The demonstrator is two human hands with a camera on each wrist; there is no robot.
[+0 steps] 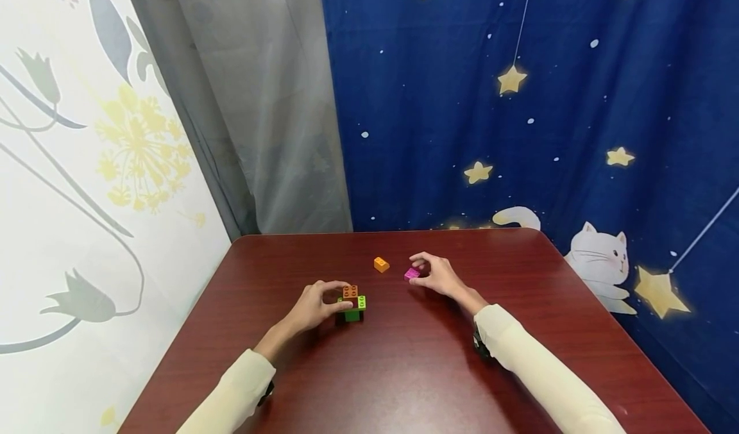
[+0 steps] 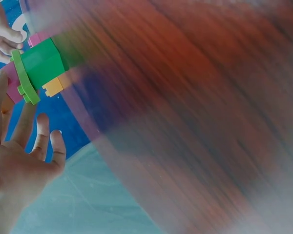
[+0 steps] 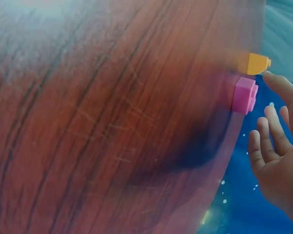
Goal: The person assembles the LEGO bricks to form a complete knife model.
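On the table stands a small stack of toy building blocks: a green block (image 1: pixel 352 317) at the bottom, a light green plate (image 1: pixel 361 302) over it, then a dark reddish block, with an orange-brown block (image 1: pixel 350 290) on top. My left hand (image 1: pixel 310 307) pinches the upper part of this stack between thumb and index finger, its other fingers spread apart in the left wrist view. My right hand (image 1: pixel 441 276) reaches around a pink block (image 3: pixel 243 95), thumb and fingers parted on either side. A gap shows between fingers and block in the right wrist view.
A yellow-orange block with a sloped side (image 1: pixel 381 265) lies left of the pink one, toward the far side of the dark red wooden table (image 1: pixel 392 376). Beyond the far edge hang a blue star-patterned curtain (image 1: pixel 427 133) and a grey one (image 1: pixel 277 100).
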